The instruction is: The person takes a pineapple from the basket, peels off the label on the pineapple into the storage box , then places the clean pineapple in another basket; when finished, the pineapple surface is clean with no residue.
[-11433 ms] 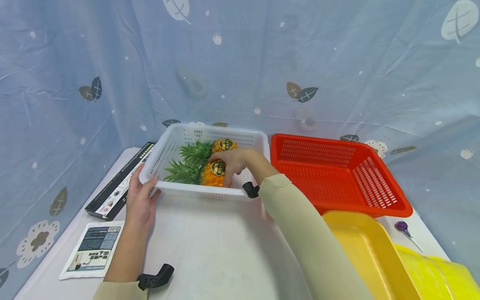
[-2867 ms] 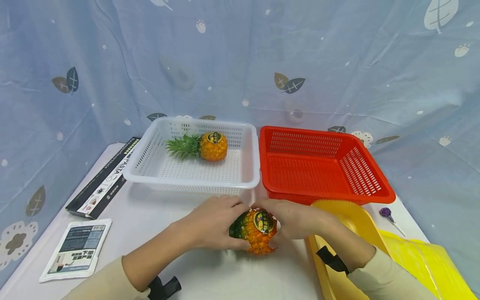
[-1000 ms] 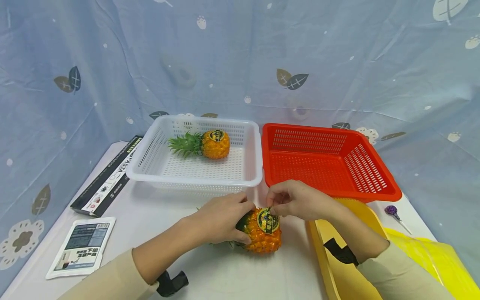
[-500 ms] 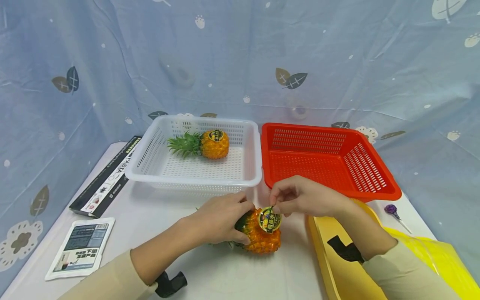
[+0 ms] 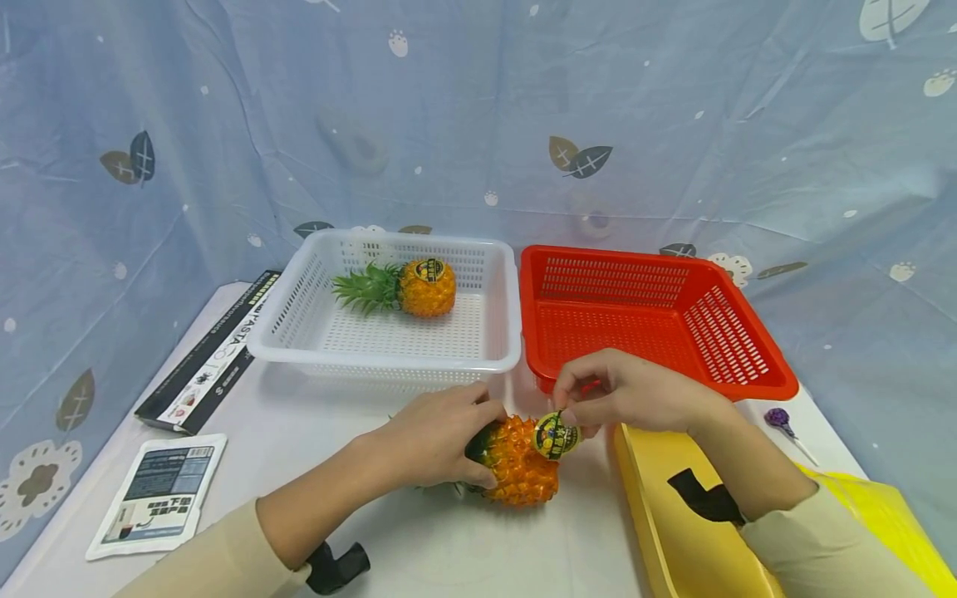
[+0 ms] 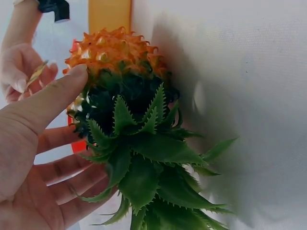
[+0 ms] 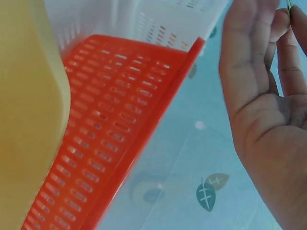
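Observation:
A small orange pineapple [image 5: 527,473] lies on its side on the white table. My left hand [image 5: 441,436] grips it near the crown. In the left wrist view the thumb [image 6: 60,93] presses on its skin, above the green spiky leaves [image 6: 144,165]. My right hand [image 5: 635,394] pinches the edge of a round yellow-and-black sticker [image 5: 555,436] between thumb and forefinger, at the pineapple's right end. The orange skin left of the sticker is bare. A second pineapple [image 5: 437,295], with its sticker on, lies in the white basket [image 5: 381,364] behind.
A red basket [image 5: 609,286] stands beside the white one. The yellow tray [image 5: 695,531] sits under my right forearm, with a yellow bag [image 5: 885,515] and a purple-topped stick [image 5: 779,418] beyond. A black box [image 5: 213,357] and a white pouch [image 5: 160,498] lie at left.
Over the last second my right hand has drawn the sticker rightward off the pineapple's top. The left hand keeps its grip. Earlier, this pineapple lay in the white basket.

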A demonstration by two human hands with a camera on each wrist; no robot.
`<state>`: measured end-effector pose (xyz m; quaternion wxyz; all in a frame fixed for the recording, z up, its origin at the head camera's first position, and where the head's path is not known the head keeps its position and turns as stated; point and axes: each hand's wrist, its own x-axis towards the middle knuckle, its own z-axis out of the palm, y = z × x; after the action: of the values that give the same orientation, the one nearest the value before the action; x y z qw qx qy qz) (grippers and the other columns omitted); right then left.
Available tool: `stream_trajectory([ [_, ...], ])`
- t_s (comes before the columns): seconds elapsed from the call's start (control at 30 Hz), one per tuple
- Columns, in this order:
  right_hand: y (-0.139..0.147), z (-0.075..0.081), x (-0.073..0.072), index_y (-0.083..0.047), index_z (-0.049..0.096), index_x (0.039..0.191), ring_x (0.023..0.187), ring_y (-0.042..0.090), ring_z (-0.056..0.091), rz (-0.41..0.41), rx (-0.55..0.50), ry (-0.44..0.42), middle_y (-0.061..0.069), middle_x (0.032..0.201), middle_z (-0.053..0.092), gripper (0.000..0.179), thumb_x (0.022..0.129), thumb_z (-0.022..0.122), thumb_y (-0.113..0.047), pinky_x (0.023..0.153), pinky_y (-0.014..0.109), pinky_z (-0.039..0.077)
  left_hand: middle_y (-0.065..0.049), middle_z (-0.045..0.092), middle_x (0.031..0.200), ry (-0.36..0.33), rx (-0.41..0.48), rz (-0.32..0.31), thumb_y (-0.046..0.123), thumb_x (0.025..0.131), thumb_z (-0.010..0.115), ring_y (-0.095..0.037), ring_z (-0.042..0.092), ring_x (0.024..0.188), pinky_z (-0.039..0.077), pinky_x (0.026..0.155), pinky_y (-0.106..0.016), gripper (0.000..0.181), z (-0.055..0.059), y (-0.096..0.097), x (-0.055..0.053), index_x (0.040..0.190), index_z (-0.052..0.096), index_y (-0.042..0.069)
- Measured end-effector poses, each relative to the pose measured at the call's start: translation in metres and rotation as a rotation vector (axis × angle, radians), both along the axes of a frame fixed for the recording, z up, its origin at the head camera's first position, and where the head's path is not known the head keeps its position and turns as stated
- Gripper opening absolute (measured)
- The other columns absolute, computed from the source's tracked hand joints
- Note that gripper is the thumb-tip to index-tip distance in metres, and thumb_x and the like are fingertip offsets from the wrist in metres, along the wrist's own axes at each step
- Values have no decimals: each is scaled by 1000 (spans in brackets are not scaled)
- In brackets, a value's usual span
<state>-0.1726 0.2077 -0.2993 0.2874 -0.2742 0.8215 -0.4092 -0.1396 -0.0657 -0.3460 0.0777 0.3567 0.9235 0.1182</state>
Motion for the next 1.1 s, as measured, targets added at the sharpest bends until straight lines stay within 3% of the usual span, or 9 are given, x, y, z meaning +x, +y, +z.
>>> stream_trajectory([
  [0.2, 8, 5, 3, -11, 70, 98, 74, 33, 69, -25, 15, -7, 11, 90, 67, 7, 97, 72, -18, 71, 40, 62, 5, 57, 109, -12, -2, -2, 53, 77, 88, -10, 57, 93, 54, 80, -30, 63, 0, 0, -1, 125, 66, 19],
  [0.43, 20, 6, 4, -11, 70, 98, 73, 29, 69, -17, 6, -4, 11, 89, 68, 4, 97, 71, -14, 72, 40, 62, 4, 58, 111, -16, -6, -4, 53, 78, 88, -11, 58, 96, 55, 83, -32, 62, 1, 0, -1, 125, 65, 19],
  [0.57, 27, 5, 2, -10, 70, 99, 74, 29, 68, -12, 7, 4, 12, 88, 68, 4, 98, 70, -13, 72, 38, 62, 4, 58, 112, -14, -5, -2, 53, 78, 88, -11, 58, 97, 55, 84, -33, 62, 1, 0, -1, 124, 65, 18],
  [0.9, 52, 1, -3, -4, 69, 102, 75, 32, 69, -94, -8, -15, 15, 93, 69, 9, 98, 69, -12, 72, 39, 63, 4, 59, 111, -31, -2, 11, 51, 78, 88, -12, 59, 97, 56, 85, -33, 61, 3, 0, 0, 124, 66, 18],
  [1.1, 67, -1, -7, -3, 69, 105, 76, 35, 70, -90, -21, -22, 12, 91, 69, 9, 100, 66, -10, 73, 40, 63, 4, 59, 112, -42, -12, 18, 52, 78, 88, -12, 58, 98, 56, 87, -33, 62, 4, 1, 0, 125, 66, 18],
])
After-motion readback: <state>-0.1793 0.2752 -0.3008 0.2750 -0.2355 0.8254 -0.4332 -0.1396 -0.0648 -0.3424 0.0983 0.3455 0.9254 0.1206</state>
